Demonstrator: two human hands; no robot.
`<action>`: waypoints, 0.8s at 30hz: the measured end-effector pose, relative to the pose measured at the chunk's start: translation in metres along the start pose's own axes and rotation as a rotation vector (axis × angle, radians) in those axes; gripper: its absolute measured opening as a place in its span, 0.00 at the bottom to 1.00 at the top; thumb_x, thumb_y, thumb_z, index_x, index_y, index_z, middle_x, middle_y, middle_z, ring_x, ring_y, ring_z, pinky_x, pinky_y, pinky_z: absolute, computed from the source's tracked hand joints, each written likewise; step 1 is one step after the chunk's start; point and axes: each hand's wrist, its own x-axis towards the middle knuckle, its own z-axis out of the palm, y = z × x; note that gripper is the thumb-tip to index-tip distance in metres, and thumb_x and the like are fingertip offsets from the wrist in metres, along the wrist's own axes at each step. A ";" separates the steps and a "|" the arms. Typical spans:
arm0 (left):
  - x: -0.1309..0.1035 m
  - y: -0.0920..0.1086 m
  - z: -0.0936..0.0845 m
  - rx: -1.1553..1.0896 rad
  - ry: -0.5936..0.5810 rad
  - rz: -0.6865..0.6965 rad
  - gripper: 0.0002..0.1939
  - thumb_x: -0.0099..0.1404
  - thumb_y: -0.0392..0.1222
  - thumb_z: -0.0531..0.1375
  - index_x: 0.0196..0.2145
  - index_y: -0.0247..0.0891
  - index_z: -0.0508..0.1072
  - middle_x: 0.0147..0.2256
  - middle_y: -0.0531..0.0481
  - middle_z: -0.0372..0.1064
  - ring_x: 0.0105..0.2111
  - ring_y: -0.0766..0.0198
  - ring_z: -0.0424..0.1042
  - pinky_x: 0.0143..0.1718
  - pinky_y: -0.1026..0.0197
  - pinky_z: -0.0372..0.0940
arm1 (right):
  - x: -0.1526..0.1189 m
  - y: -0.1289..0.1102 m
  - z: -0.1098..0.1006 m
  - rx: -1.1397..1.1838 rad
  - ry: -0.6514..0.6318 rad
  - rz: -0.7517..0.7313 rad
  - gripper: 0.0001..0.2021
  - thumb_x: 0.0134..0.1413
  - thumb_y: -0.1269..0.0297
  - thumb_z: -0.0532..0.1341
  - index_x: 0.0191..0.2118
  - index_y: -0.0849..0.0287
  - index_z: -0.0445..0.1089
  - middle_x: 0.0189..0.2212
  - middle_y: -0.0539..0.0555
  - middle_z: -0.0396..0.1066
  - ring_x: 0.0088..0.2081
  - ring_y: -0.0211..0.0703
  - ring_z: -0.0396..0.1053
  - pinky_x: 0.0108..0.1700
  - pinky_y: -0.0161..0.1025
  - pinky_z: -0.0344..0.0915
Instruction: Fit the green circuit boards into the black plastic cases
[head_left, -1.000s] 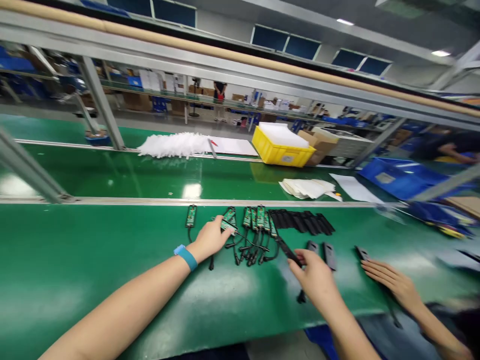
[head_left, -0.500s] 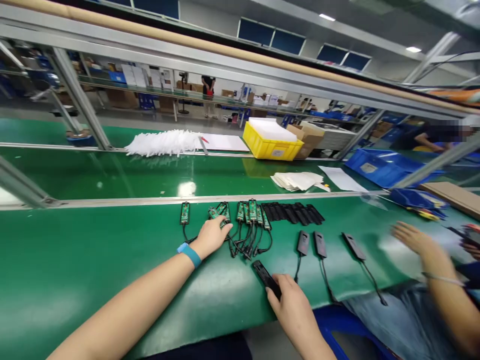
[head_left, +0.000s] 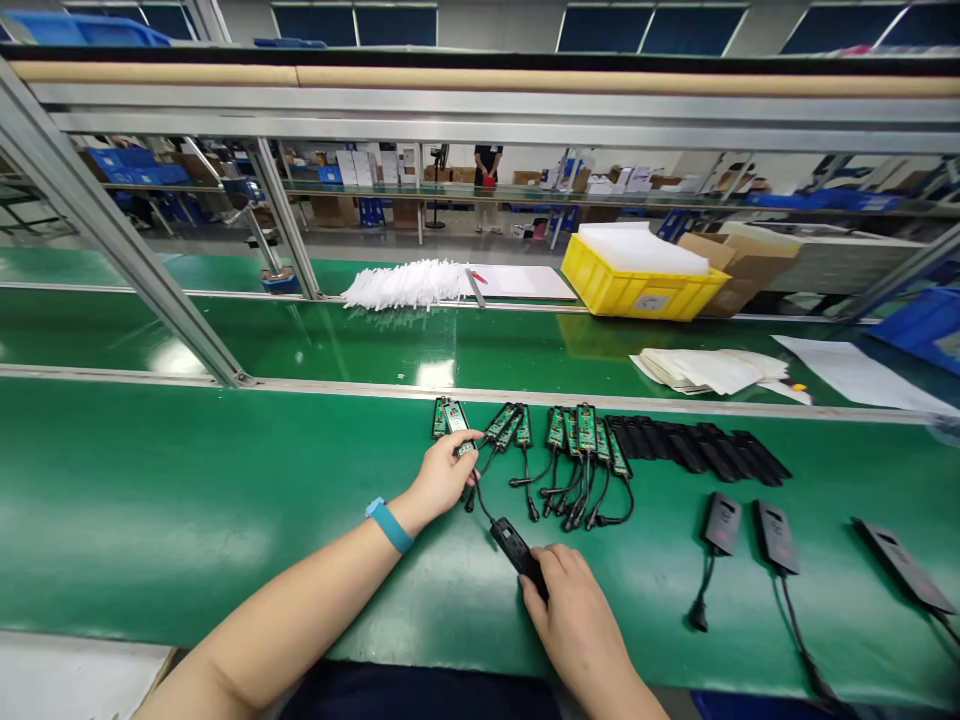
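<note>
We see the right hand (head_left: pixel 574 625) has pulled its black shell (head_left: pixel 517 555) in to 6 o'clock on the belt (head_left: pixel 187 500), fingers pinching one end. Left hand (head_left: pixel 442 475) now pinches a board (head_left: pixel 455 425) at 12 o'clock, leftmost in the row. The co-worker's hand is gone. Right fingertips partly hidden; board detail too small.

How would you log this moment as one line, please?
left hand: on green circuit board | right hand: on black housing | surface: green belt
</note>
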 end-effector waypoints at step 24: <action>-0.150 0.006 -0.058 -0.403 -0.562 -0.451 0.15 0.67 0.51 0.55 0.37 0.35 0.65 0.29 0.45 0.73 0.20 0.71 0.66 0.22 0.67 0.59 | 0.020 -0.100 -0.001 1.331 -0.210 0.609 0.20 0.52 0.46 0.62 0.24 0.60 0.65 0.16 0.49 0.65 0.15 0.33 0.60 0.16 0.30 0.55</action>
